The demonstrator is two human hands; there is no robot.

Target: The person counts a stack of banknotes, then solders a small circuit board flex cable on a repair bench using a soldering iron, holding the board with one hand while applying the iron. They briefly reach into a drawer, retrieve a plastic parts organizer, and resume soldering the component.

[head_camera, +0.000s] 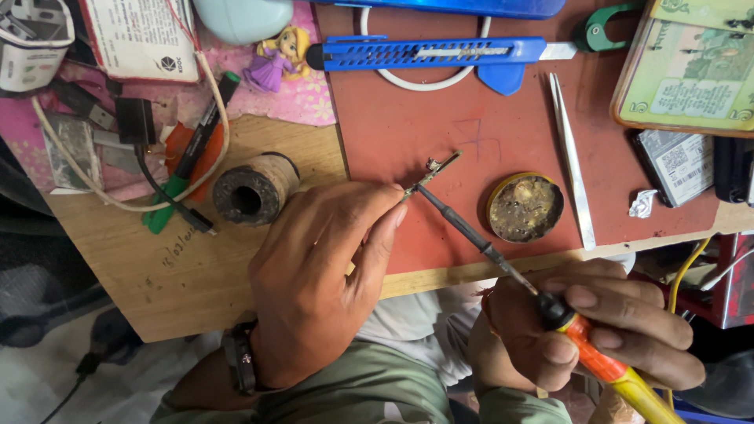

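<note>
— Orange and yellow, that's the handle of the soldering iron (597,357) in your right hand (605,334); your fingers are wrapped tight around it, thumb on top, near the black collar.

— And where does its tip end up?

— Its dark shaft runs up and left, passing just left of the round flux tin (525,207), and the tip meets the small metal part (432,174) further left of that tin, over the red mat (408,126).

— Who holds that part?

— You do. Your left hand (314,283) pinches its lower end between thumb and forefinger, closed narrowly on it; the upper end sticks out free, up and to the right. A dark watch (239,357) sits on that wrist.

— What else lies around the tin?

— Silver tweezers (572,161) lie just right of it, pointing upward. Above the tin lies a blue utility knife (428,53), crosswise. Well to the left of the tin, on bare wood, lies a cork-coloured roll (255,188) with a dark hollow core. A little doll in a purple dress (276,59) lies up and left of the tin, just left of the knife.
</note>
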